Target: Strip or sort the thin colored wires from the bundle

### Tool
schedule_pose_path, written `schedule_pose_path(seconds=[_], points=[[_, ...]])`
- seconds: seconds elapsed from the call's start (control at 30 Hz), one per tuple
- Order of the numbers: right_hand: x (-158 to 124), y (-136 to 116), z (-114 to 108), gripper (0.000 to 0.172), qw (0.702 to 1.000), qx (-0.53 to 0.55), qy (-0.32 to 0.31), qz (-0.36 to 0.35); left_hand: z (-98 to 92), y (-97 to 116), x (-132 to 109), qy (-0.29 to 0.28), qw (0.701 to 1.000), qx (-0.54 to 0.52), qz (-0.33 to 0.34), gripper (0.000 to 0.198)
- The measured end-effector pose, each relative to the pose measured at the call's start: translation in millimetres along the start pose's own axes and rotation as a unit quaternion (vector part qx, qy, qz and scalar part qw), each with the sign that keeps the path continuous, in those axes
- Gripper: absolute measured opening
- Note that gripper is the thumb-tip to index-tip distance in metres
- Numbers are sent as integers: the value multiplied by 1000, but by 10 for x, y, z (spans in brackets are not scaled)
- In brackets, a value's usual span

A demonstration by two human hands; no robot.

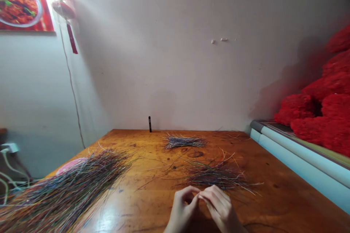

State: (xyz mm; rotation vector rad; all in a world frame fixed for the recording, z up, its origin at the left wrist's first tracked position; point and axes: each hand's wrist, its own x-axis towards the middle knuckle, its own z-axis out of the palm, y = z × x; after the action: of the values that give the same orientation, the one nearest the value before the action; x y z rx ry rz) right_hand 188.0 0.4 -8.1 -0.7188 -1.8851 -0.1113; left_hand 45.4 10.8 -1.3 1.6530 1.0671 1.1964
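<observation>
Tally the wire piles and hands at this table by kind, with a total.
Large wire pile: 1
Medium wire pile: 1
Small wire pile: 1
Hands, left hand and right hand: 2
Total: 5

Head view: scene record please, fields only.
hands: left hand and right hand, fingertips together; anything held too thin to tell
nearest: wire pile, just beyond hands
surface: wooden table
other wires: small bundle, far side; large heap, left side
also: black upright object; red fluffy mass
</observation>
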Motion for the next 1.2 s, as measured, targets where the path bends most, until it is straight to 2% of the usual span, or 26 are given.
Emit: schedule_pose_path(seconds=[0.1, 0.3, 0.43, 0.5, 0.6, 0.73, 0.83, 0.9, 0.97, 1.07, 1.13, 1.2], points=[[-28, -4, -2, 15, 1000, 10, 6, -3, -24, 58, -22, 5, 1000, 16, 4, 29], [-76, -18, -13, 14, 999, 27, 32, 18, -44, 55, -66, 56, 992, 67, 96, 20], [-83, -32, -10, 13, 999, 21, 35, 24, -37, 21, -77, 75, 988, 73, 113, 17], [-92, -25, 5, 14, 999, 14, 42, 21, -40, 31, -83, 86, 987, 65, 116, 17], [-108, -4, 36, 24, 998, -1, 64, 20, -75, 83, -72, 113, 988, 21, 107, 19], [-106, 14, 56, 32, 997, -32, 50, 41, -251, 145, 30, 200, 975, -83, 42, 26], [-81, 21, 60, 33, 997, -58, 14, 57, -499, 148, 152, 306, 931, -197, -20, 31], [-68, 32, 74, 34, 994, -72, -14, 75, -699, 143, 217, 371, 882, -287, -50, 26], [-71, 53, 103, 36, 991, -86, -37, 95, -899, 144, 254, 412, 835, -360, -55, 19], [-105, 93, 162, 40, 984, -104, -62, 128, -1154, 145, 260, 434, 785, -439, -46, 19], [-131, 114, 193, 42, 981, -107, -68, 148, -1266, 132, 248, 420, 757, -498, -49, 26], [-145, 123, 206, 43, 980, -99, -64, 158, -1314, 102, 237, 384, 742, -547, -60, 26]])
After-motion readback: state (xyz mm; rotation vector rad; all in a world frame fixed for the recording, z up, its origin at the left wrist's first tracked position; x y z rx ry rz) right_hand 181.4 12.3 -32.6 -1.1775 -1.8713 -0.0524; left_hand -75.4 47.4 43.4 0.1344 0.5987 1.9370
